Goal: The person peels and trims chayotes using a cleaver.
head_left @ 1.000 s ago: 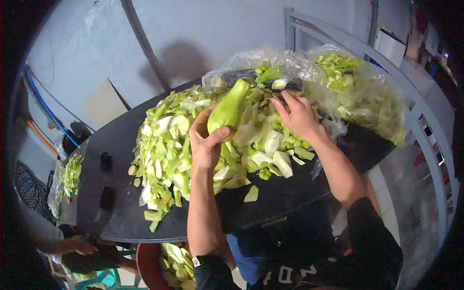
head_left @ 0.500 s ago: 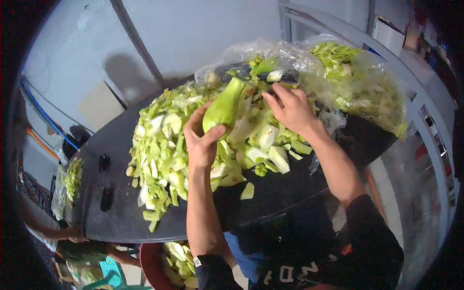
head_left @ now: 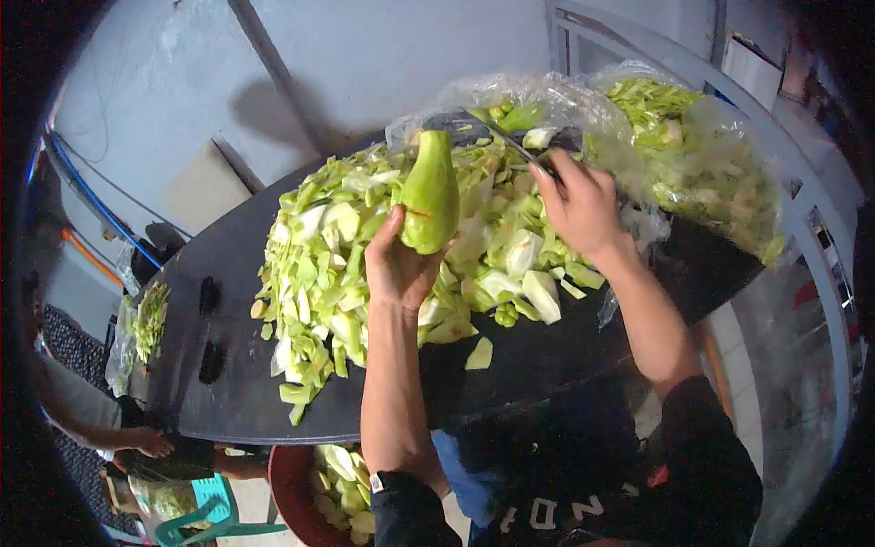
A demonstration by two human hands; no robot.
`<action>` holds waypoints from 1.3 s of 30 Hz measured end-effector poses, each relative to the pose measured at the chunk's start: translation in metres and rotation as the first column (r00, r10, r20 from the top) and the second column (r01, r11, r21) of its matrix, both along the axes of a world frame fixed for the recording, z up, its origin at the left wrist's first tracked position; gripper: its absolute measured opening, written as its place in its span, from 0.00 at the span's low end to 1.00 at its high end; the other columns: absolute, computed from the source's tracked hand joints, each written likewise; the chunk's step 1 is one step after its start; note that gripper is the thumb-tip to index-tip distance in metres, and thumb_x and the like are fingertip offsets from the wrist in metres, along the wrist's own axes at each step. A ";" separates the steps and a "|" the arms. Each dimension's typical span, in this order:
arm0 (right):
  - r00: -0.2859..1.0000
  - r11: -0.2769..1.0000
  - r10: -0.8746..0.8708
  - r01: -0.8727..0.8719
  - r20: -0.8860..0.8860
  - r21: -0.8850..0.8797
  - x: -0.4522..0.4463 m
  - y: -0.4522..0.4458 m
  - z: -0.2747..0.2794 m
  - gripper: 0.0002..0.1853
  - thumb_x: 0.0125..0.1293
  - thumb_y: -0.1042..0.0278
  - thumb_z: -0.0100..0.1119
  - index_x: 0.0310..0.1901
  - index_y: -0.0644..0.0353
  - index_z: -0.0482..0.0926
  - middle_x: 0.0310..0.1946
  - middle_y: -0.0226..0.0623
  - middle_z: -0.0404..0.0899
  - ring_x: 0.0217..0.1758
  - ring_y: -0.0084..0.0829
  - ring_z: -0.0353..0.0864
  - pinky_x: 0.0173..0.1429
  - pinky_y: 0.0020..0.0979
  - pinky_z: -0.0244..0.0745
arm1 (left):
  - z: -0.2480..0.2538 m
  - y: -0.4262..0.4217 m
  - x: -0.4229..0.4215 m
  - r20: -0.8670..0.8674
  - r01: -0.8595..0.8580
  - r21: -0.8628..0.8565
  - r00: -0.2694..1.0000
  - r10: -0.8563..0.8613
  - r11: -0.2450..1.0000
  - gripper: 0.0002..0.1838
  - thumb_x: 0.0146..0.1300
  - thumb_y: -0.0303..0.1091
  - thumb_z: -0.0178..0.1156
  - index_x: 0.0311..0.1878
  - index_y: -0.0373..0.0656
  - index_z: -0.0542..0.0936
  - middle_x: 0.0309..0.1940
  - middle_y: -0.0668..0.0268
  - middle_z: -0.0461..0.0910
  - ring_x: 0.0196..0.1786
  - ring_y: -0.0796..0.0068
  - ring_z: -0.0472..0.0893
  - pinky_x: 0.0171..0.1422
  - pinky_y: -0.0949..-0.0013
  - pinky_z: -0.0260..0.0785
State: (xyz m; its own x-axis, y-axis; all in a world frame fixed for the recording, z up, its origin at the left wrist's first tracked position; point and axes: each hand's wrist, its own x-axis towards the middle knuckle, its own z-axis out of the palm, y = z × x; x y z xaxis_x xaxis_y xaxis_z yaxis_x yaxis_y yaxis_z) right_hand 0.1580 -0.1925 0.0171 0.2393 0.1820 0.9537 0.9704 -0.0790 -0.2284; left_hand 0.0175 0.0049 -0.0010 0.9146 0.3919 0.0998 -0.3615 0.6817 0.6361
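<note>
My left hand [head_left: 406, 264] holds a pale green, pear-shaped chayote [head_left: 430, 196] upright from below, its narrow end up and a brown mark on its side. A knife [head_left: 510, 141] is in my closed right hand [head_left: 583, 201], blade slanting up and to the left, apart from the chayote. Beneath both hands, a large heap of cut green and whitish pieces [head_left: 314, 260] covers much of the dark table [head_left: 246, 401]. One loose piece [head_left: 479, 354] lies near the table's front edge.
Clear plastic bags of green pieces [head_left: 711, 173] lie at the back right. A reddish tub [head_left: 290, 497] with pale pieces stands below the table. At the left are another person's hand [head_left: 150, 444], a teal plastic chair [head_left: 214, 510] and a small bag of greens [head_left: 150, 324].
My left hand has turned the chayote more upright. My right hand has moved slightly right, and the knife blade now shows clearly. The view has shifted a little.
</note>
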 end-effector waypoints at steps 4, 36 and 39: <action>0.948 0.930 -0.190 0.089 -0.256 -0.357 0.011 -0.001 -0.006 0.08 0.64 0.70 0.60 0.39 0.65 0.73 0.22 0.50 0.76 0.26 0.54 0.77 0.28 0.43 0.69 | 0.000 -0.008 0.007 0.075 0.036 0.142 0.996 -0.047 0.989 0.29 0.64 0.46 0.60 0.63 0.42 0.68 0.60 0.58 0.74 0.60 0.55 0.75 0.62 0.46 0.69; 0.978 0.883 -0.108 0.176 0.176 -0.435 -0.011 0.022 -0.027 0.09 0.57 0.72 0.54 0.41 0.57 0.73 0.25 0.39 0.76 0.27 0.41 0.83 0.27 0.39 0.78 | -0.007 -0.019 0.015 0.073 -0.458 0.241 0.888 0.455 0.856 0.28 0.59 0.29 0.63 0.63 0.43 0.68 0.53 0.60 0.75 0.54 0.66 0.77 0.58 0.59 0.75; 0.959 0.795 -0.276 0.262 0.058 -0.547 0.007 0.021 -0.030 0.10 0.57 0.74 0.56 0.41 0.57 0.71 0.29 0.42 0.79 0.31 0.47 0.82 0.32 0.44 0.77 | -0.011 -0.008 0.017 0.088 -0.391 0.119 0.920 0.382 0.913 0.26 0.60 0.31 0.64 0.61 0.41 0.69 0.53 0.59 0.76 0.55 0.63 0.78 0.57 0.57 0.76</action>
State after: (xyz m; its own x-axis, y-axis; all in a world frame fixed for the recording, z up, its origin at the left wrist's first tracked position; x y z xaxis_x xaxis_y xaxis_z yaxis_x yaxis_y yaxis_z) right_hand 0.1651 -0.1713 -0.0131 0.3776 0.5933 0.7109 0.8862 -0.4542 -0.0916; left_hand 0.0342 -0.0031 -0.0123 0.6848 0.6930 0.2255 -0.6209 0.3928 0.6784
